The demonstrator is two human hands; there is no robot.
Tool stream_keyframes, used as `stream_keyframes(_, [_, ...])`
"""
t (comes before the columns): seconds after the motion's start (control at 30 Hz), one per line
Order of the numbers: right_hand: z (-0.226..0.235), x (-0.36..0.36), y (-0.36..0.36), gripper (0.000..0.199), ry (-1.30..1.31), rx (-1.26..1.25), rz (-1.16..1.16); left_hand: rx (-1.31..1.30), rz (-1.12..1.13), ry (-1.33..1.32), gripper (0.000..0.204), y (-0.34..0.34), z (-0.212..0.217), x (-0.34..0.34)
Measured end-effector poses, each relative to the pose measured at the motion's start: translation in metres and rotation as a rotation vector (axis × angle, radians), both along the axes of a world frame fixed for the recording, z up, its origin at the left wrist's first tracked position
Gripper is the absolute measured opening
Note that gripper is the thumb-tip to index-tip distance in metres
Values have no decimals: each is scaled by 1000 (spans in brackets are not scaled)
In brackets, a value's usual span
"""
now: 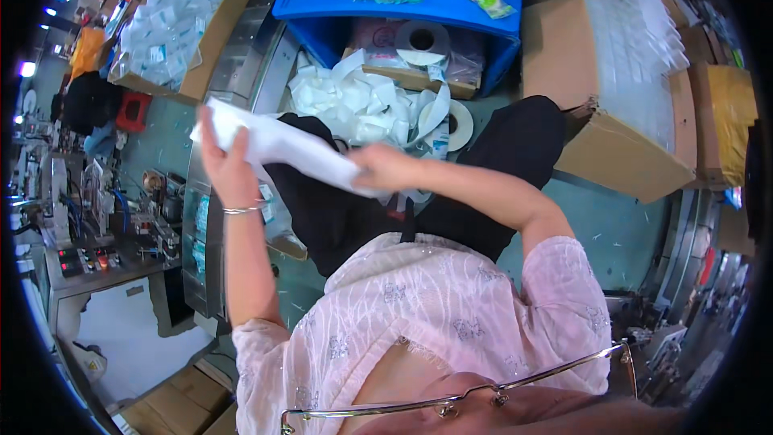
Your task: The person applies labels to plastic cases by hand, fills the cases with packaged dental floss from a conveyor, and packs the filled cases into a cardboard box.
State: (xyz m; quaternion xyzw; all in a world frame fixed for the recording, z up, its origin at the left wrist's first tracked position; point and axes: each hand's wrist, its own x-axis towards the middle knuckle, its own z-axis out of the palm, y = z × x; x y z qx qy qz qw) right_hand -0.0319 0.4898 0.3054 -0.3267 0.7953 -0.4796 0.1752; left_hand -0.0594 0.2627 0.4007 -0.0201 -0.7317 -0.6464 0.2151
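Observation:
A long white limp piece (pixel 294 145), of plastic or paper, stretches between my two hands over my lap. Its material I cannot tell for sure. My left hand (pixel 229 165) grips the far left end, fingers pointing up along it. The near right end is in my right hand (pixel 386 169), whose fingers are slightly blurred. Just beyond the white piece, a heap of loose white strip (pixel 346 97) lies crumpled between my knees and a blue bin (pixel 394 0).
Several green packets lie on the blue bin, with a white roll (pixel 423 40) beneath. A second roll (pixel 459 125) stands near my right knee. An open carton of small white packs (pixel 161 40) is at far left, another carton with clear plastic pieces (pixel 628 56) at right. Machinery (pixel 105 209) stands left.

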Motion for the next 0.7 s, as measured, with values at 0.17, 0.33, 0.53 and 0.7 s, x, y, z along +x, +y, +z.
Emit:
stream_keyframes(0.17, [98, -70, 32, 48, 345, -409, -427, 48, -291, 23, 48, 23, 92, -1])
stream_keyframes(0.33, [180, -87, 7, 53, 385, -478, -404, -445, -713, -495, 81, 36, 13, 26])
stream_keyframes(0.53, [212, -86, -79, 54, 472, -522, -191, 262, -397, -173, 72, 86, -83, -39])
stream_keyframes(0.7, [199, -136, -59, 55, 818, -419, -306, 287, -30, -280, 44, 56, -49, -104])
